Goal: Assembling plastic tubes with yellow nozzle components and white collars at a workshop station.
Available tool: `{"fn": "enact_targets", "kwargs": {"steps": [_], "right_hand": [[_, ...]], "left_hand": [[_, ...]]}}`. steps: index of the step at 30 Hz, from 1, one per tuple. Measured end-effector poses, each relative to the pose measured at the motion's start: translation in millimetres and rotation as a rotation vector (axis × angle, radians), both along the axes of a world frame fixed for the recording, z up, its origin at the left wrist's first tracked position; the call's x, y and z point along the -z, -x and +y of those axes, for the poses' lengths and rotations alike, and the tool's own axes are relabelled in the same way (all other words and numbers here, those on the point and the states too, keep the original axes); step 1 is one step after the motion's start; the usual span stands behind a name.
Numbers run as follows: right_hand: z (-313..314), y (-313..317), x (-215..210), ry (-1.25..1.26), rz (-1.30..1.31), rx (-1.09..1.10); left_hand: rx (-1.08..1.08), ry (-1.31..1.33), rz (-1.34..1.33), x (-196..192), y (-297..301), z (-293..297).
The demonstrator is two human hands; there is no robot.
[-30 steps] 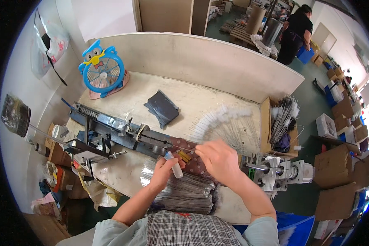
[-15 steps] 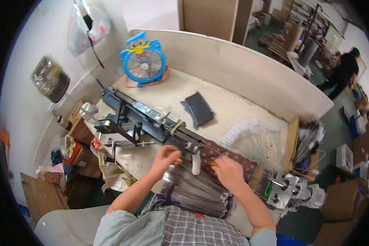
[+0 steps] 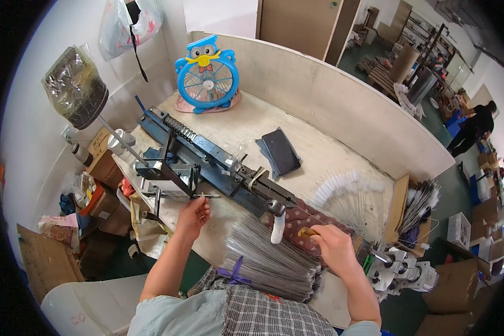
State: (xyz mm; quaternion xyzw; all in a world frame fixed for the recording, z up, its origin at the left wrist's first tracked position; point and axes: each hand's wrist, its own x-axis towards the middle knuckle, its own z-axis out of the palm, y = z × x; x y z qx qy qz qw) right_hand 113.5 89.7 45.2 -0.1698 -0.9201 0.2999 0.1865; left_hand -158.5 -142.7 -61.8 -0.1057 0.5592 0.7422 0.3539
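Fingers of the left hand (image 3: pixel 191 215) pinch a thin metal crank handle (image 3: pixel 206 196) on the blue winding machine (image 3: pixel 218 165); the right hand (image 3: pixel 333 247) (grip pressed together) pinches a small brown piece (image 3: pixel 307 231) beside the wire bundle (image 3: pixel 274 260) on the desk (image 3: pixel 319 151).

A long blue metal bench machine (image 3: pixel 218 162) is set diagonally across the pale wooden table (image 3: pixel 325 162). Behind it stands a blue owl-shaped fan (image 3: pixel 207 75); to its right lies a dark flat pouch (image 3: pixel 281 151). A bundle of thin grey metal wires (image 3: pixel 271 260) is laid at the near edge.

Pale workbench (image 3: pixel 325 162) — blue machine (image 3: pixel 218 162), owl fan (image 3: pixel 207 75), dark pouch (image 3: pixel 281 151).
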Motion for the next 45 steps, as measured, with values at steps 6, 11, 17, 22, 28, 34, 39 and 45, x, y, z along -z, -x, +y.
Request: {"fn": "enact_targets", "kwargs": {"steps": [6,11,17,22,28,34,39,45], "right_hand": [[22.6,-14.1,-18.0,-0.184,0.107,0.172],[37.5,-19.6,-4.3,0.088,0.001,0.283],[45.1,-35.1,-3.3,0.449,0.025,0.274],[44.8,-46.8,5.2,0.5,0.145,0.161],[40.0,-21.4,-13.1,-0.251,0.208,0.133],[33.1,36.7,8.5,-0.282,0.089,0.126],[30.0,28.3,-0.4,-0.043,-0.033,0.144],[28.8,31.4,-1.5,0.373,-0.108,0.196]], "left_hand": [[-0.02,0.023,0.268,-10.0,-29.6,28.2],[0.546,-0.242,0.183,-58.1,-138.6,99.7],[0.64,-0.291,0.262,-43.2,-168.2,159.1],[0.619,-0.257,0.235,-47.8,-175.7,164.7],[0.388,-0.212,0.25,-51.5,-157.7,147.7],[0.396,-0.243,0.025,-58.0,-151.3,146.6],[0.441,-0.274,0.092,-59.5,-149.7,143.6],[0.536,-0.257,0.017,-61.6,-143.6,139.5]]}}
